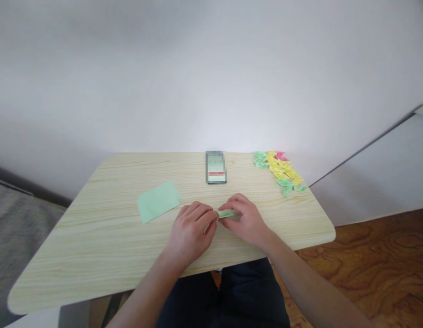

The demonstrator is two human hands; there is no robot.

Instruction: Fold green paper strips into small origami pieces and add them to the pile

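Observation:
Between my two hands is a small folded piece of green paper [226, 215], narrow and held just over the table. My left hand [194, 228] pinches its left end with thumb and forefinger. At its right end, the thumb and fingers of my right hand [243, 218] close around it from both sides. Part of the paper is hidden behind my fingers. To the left of my left hand lie flat green paper sheets [158, 201], overlapping, with a corner poking out on the right.
A phone [216, 167] with a blurred screen lies at the back of the pale wooden table [105, 218]. Several folded paper pieces [281, 168] in green, yellow and pink lie at the back right. A white wall [184, 82] stands behind the table.

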